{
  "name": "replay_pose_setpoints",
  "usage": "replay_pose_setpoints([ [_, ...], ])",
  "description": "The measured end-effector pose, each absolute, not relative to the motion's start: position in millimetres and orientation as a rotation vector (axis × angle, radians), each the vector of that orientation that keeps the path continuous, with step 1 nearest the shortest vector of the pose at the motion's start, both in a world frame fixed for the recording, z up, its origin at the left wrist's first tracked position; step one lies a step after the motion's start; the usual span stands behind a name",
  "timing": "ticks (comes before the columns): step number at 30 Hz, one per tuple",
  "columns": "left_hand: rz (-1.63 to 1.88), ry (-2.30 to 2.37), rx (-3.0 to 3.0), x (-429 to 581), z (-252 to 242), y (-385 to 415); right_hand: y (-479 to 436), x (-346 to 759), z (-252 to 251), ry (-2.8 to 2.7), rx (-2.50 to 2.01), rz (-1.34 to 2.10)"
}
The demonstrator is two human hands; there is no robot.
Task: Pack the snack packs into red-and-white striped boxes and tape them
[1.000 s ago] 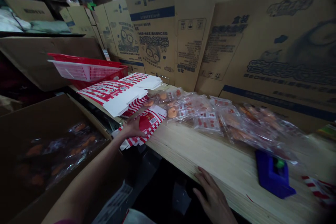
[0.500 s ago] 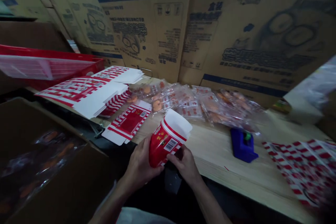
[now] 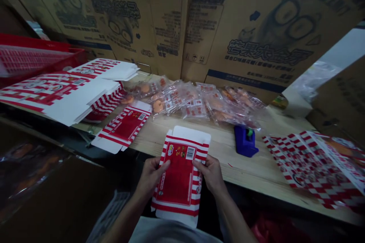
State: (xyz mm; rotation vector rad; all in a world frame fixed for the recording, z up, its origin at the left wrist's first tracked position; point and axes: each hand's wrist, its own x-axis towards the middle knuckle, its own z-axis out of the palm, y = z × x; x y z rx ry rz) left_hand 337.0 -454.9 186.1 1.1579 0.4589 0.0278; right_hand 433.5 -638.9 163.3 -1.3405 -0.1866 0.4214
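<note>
Both my hands hold one flat red-and-white striped carton (image 3: 180,176) upright in front of me, at the near edge of the wooden table (image 3: 251,167). My left hand (image 3: 150,174) grips its left side and my right hand (image 3: 211,172) grips its right side. The carton's printed red panel faces me, with a white flap at the top. Another flat carton (image 3: 122,126) lies on the table just to the left.
Stacks of flat striped cartons (image 3: 59,93) sit at the left by a red basket (image 3: 34,59). Clear snack packets (image 3: 196,100) lie along the back, a blue tape dispenser (image 3: 245,141) right of centre, striped cartons (image 3: 316,163) at the right. Large cardboard boxes (image 3: 256,34) wall the back.
My left hand reached to the flat cartons at the left, took one, and both hands brought it in front of me. The carton has turned from tilted to upright facing me.
</note>
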Motion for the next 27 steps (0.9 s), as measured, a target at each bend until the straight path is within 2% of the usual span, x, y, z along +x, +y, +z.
replay_pose_setpoints([
  [9,0.152,0.22,1.19,356.5,175.4,-452.0,-658.5,411.2,159.9,-0.159,-1.241,0.748],
  [16,0.047,0.218,1.161,348.6,149.6,-461.7,-679.0,409.2,134.9,-0.1,-1.44,0.231],
  [23,-0.097,0.187,1.213,352.6,156.2,-445.6,-682.7,421.1,130.8,-0.281,-1.624,0.164],
  [27,-0.012,0.287,1.305,354.9,149.5,-447.8,-677.9,422.9,133.0,-0.351,-1.669,0.095],
])
